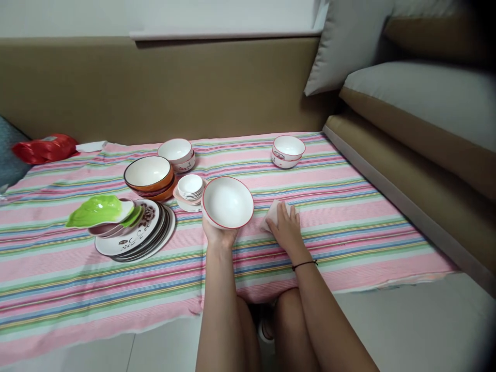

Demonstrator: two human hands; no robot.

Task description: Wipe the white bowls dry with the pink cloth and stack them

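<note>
The left hand (219,237) holds a bowl (228,202) from below, right of the small-dish stack (190,186); the right hand (287,228) covers a pale cloth (271,211) — perhaps paper — farther right of that stack, its grip unclear. Best to support the bowl's base firmly, clear of the stack. It's red-rimmed, plain white inside.

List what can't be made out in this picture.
Head view, all:
Left hand: fingers mostly hidden behind the held bowl.
Pale folded piece: partly covered by the right hand; material unclear.
Plate stack: lower faces covered by those above.
Blue-grey cushion: cut off by the left edge.
</note>
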